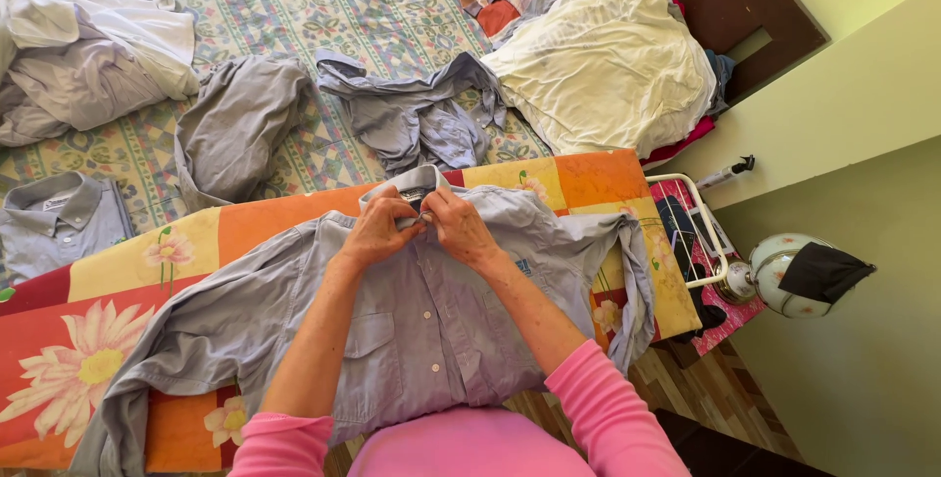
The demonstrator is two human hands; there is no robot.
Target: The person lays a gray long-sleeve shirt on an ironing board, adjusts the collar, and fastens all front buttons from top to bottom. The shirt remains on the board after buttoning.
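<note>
Both hands at collar: left hand (377, 230) and right hand (459, 229) pinch the top of the blue shirt (421, 320), lying front-up on the floral ironing board (147, 261). Step looks like buttoning at the neck. Next move needs fingertip alignment, lower buttons following.

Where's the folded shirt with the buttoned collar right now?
In the head view, the folded shirt lies at the far left on the patterned bedspread, beyond the ironing board.

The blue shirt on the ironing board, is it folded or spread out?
Spread out: the blue shirt lies front up, sleeves splayed across the ironing board.
</note>
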